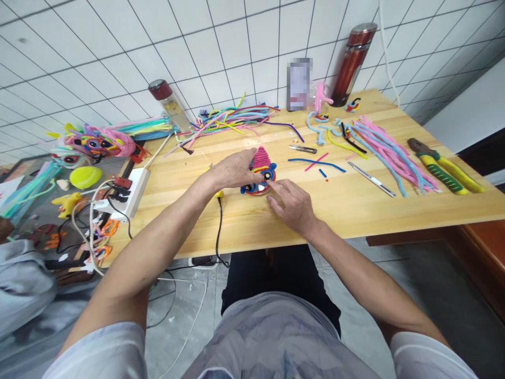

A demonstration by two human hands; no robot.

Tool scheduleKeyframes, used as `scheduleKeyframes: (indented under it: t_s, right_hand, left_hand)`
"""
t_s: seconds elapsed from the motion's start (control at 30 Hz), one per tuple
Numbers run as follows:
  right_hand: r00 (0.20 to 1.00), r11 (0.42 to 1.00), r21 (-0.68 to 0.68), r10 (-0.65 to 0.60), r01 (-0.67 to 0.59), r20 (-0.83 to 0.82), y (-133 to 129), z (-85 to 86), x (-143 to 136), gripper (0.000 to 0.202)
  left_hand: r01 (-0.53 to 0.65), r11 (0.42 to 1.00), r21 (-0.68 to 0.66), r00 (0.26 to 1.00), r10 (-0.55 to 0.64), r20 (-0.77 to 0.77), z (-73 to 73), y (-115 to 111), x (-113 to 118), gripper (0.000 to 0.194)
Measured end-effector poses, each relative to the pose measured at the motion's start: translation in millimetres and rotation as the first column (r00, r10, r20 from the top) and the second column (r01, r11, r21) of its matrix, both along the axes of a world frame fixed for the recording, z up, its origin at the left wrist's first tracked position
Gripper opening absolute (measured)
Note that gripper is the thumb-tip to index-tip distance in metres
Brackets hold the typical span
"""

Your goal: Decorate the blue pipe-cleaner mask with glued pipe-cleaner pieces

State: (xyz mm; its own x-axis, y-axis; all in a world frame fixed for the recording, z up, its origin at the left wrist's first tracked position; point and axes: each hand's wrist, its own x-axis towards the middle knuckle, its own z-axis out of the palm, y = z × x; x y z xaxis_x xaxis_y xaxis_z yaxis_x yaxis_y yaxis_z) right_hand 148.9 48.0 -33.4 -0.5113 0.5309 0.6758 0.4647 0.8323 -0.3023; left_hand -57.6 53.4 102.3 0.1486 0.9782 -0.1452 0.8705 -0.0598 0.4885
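On the wooden table lies a pipe-cleaner face (258,187) with a pink pointed top, blue ears, round dark eyes and a red-and-yellow edge. My left hand (235,168) holds it from the left, its fingers across the upper part and covering some of it. From the right, my right hand (294,203) grips the lower edge with bent fingers. A yellow-ended tool with a black cord (219,196) is partly hidden beneath my left forearm. Right of the face lie small snips (303,149), a blue pipe cleaner (316,163) and a pink one.
Pliers (445,168), a utility knife (371,179) and pink and blue pipe cleaners (389,150) lie right. Along the wall stand a red thermos (355,63), a phone (299,87) and a bottle (171,108). A power strip (132,195) sits left, beside another person's sleeve (23,284).
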Motion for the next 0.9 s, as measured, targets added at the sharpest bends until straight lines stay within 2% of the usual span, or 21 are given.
scheduleKeyframes:
  t_s: [0.2,0.4,0.73,0.9]
  right_hand:
    - [1.0,1.0,0.014,-0.01,0.01,0.005,0.4,-0.8,-0.9,0.034]
    - [1.0,1.0,-0.012,-0.005,0.005,0.01,0.3,-1.8,-1.0,0.034]
    - [1.0,1.0,0.005,-0.01,0.01,-0.006,-0.3,-2.1,-1.1,0.037]
    - [0.999,1.0,0.021,-0.015,0.014,0.053,0.6,-2.9,-1.6,0.041]
  left_hand:
    - [-0.003,0.999,-0.034,0.999,0.002,-0.033,3.4,0.5,-0.7,0.044]
    - [0.003,1.0,-0.002,0.994,-0.003,-0.108,1.9,2.0,2.2,0.034]
    - [0.005,1.0,-0.002,0.997,-0.006,-0.079,2.4,0.7,3.5,0.034]
    - [-0.002,1.0,0.009,0.994,0.003,-0.112,1.6,1.0,3.9,0.036]
